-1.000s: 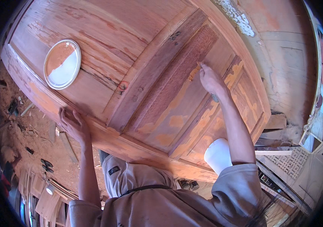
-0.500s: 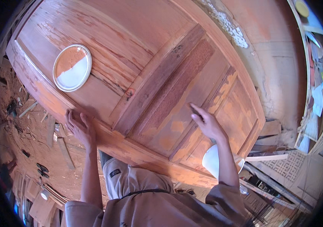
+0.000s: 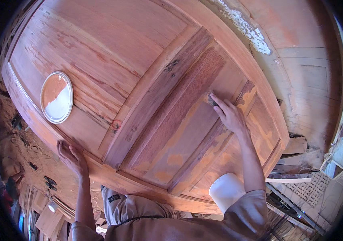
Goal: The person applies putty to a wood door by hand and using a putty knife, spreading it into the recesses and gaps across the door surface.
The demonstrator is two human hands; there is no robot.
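A large reddish-brown panelled wooden door [image 3: 147, 66] lies flat in front of me, with orange filler smeared over its right-hand panels. My right hand [image 3: 231, 116] presses a small dark, flat piece [image 3: 211, 99] against a narrow panel under its fingertips; what the piece is, I cannot make out. At the door's near left edge my left hand [image 3: 72, 158] rests with fingers loosely stretched and apart, holding nothing. A round lid [image 3: 59, 109], partly covered with orange filler, sits on the left panel. Beside my right forearm a white bucket [image 3: 225, 190] stands on the door's near right part.
Sandy ground with wood scraps and a pair of dark sandals [image 3: 50, 183] lies to the left. Stacked boards [image 3: 49, 219] stand at the lower left. Another wooden panel [image 3: 296, 64] leans beyond the door on the right, with a carved lattice piece [image 3: 314, 186] below it.
My right hand has moved farther up the narrow panel, away from me. The view has shifted, so the lid and my left hand appear lower and more to the left.
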